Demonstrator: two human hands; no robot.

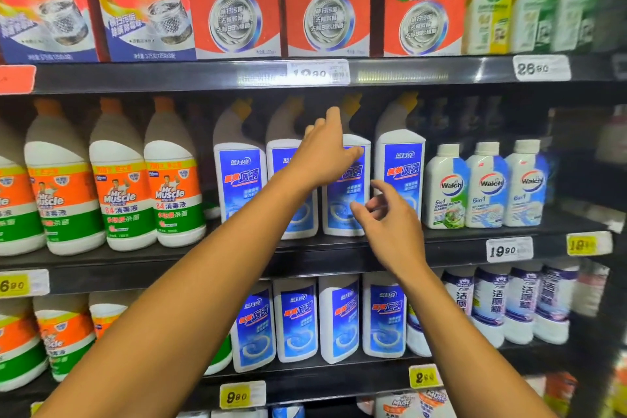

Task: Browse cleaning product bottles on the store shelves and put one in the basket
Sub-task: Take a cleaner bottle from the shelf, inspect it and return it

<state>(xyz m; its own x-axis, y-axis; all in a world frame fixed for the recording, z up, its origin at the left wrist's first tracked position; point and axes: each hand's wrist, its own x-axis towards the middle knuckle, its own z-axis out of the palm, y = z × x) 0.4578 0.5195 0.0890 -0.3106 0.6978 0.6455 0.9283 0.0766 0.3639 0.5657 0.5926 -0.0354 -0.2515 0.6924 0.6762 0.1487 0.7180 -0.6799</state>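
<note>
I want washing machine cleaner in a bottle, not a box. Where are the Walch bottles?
The three Walch bottles stand on the middle shelf, right of centre in the head view, just right of the blue-labelled white bottles both hands reach toward.

Dark store shelving [190, 78], price tags [509, 249]
</note>
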